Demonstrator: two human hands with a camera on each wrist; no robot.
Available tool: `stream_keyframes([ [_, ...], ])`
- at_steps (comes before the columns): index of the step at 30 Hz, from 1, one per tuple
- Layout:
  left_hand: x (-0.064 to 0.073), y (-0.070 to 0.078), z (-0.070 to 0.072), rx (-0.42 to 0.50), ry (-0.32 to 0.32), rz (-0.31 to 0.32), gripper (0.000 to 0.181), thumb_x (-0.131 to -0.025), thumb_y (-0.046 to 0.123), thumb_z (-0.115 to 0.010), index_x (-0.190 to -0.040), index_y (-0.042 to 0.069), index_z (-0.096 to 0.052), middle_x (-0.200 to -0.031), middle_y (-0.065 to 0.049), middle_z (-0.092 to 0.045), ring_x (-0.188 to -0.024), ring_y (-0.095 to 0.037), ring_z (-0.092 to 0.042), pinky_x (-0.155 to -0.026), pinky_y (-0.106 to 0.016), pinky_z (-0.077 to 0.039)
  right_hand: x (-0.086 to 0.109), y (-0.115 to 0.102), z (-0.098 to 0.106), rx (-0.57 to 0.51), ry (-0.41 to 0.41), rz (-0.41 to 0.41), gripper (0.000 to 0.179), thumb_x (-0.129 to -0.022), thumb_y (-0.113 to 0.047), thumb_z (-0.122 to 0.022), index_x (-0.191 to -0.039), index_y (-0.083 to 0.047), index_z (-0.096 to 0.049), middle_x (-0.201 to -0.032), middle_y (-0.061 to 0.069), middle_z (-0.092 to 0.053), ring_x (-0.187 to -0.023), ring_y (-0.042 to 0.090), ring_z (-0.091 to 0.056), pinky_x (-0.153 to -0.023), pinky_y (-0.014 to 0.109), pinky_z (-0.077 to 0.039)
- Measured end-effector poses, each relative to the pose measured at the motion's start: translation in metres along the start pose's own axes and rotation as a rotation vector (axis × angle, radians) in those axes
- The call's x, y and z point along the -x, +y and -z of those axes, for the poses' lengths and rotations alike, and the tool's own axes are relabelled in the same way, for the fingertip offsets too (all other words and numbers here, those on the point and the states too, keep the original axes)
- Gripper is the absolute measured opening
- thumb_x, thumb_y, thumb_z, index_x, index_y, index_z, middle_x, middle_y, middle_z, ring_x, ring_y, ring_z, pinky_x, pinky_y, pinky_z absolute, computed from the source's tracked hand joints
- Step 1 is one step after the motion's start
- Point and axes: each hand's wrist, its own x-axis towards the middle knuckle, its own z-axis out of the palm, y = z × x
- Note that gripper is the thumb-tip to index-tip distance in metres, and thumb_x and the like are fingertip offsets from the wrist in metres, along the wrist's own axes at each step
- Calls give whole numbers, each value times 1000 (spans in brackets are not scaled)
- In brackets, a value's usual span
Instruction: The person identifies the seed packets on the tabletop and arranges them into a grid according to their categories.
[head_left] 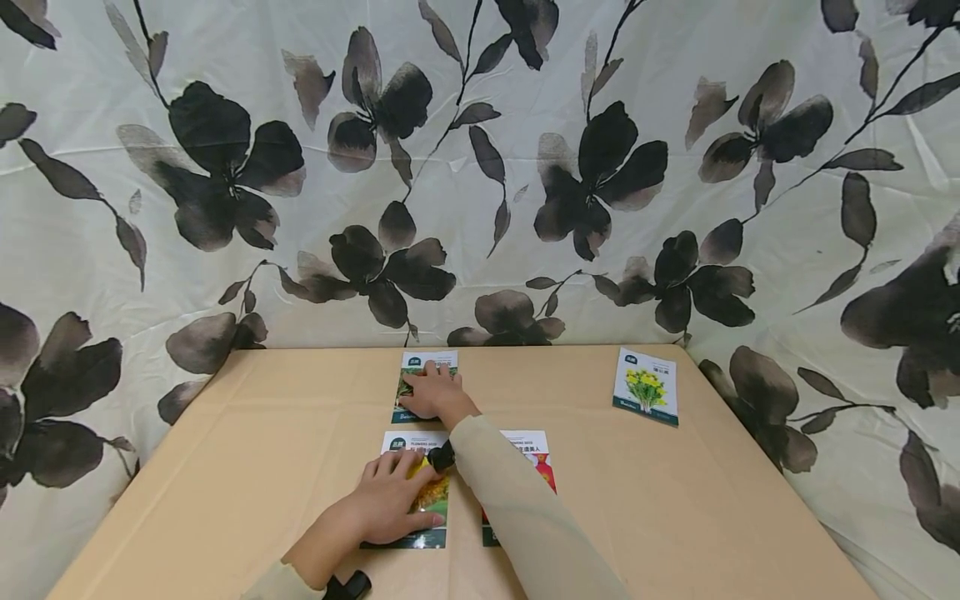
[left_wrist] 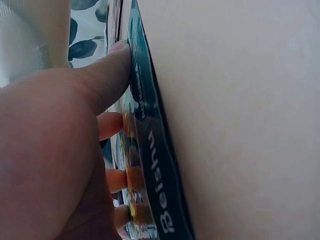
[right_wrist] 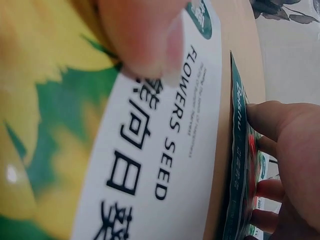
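Observation:
My left hand [head_left: 386, 504] rests on a sunflower seed packet [head_left: 426, 537] lying at the table's near middle. In the left wrist view its thumb and fingers touch the face of that packet [left_wrist: 150, 150], over the dark green strip and picture. My right hand [head_left: 437, 395] reaches past it and lies on a second seed packet [head_left: 401, 412] near the far edge. Through the right wrist view, thumb and fingertips touch this packet [right_wrist: 237, 155], which shows red and green. A left fingertip [right_wrist: 145, 40] presses the sunflower packet [right_wrist: 175, 150] there.
A packet with red flowers [head_left: 542, 467] lies right of the sunflower packet, partly hidden under my right sleeve [head_left: 517, 508]. Another with yellow flowers [head_left: 645, 386] lies tilted at the far right of the tan table [head_left: 675, 517]. A floral cloth [head_left: 480, 167] hangs behind.

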Motion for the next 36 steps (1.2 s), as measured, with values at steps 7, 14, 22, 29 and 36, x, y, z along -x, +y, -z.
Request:
stream_keyframes([
  [7,4,4,5,-4,-28,1,66,-91,70,-59,-141,26,-57,-157,-17,-39,-141,-47,-32,-109,-74,-27,3,-4,1,-10,-14,-20,56,-103,-58,-49,-157,-46,-36,-167,5,-28,-154,31,-25,-123,57,-24],
  [14,-3,-7,-6,-19,-6,2,70,-90,74,-57,-142,28,-56,-158,-16,-38,-142,-47,-32,-110,-73,-27,5,-7,4,-6,-8,-33,57,-103,-58,-49,-157,-45,-37,-168,5,-26,-155,32,-24,-123,57,-24],
  [22,0,-1,-1,-18,-14,18,67,-90,70,-60,-142,28,-57,-159,-15,-38,-143,-46,-32,-110,-72,-27,3,-6,3,-5,-12,-23,57,-103,-58,-49,-157,-46,-37,-168,4,-26,-155,32,-23,-124,57,-23],
  [29,0,0,0,-13,-4,4,68,-90,73,-58,-140,28,-58,-157,-16,-40,-141,-46,-33,-108,-73,-28,2,-4,2,3,-2,-22,57,-102,-59,-49,-157,-45,-37,-168,5,-26,-156,33,-23,-123,58,-24],
  [36,-2,-4,-3,-18,-5,-2,68,-90,72,-58,-141,28,-56,-158,-16,-38,-141,-47,-33,-108,-74,-27,2,-3,2,6,9,-12,57,-102,-59,-50,-156,-44,-38,-168,6,-27,-156,33,-24,-123,58,-24],
])
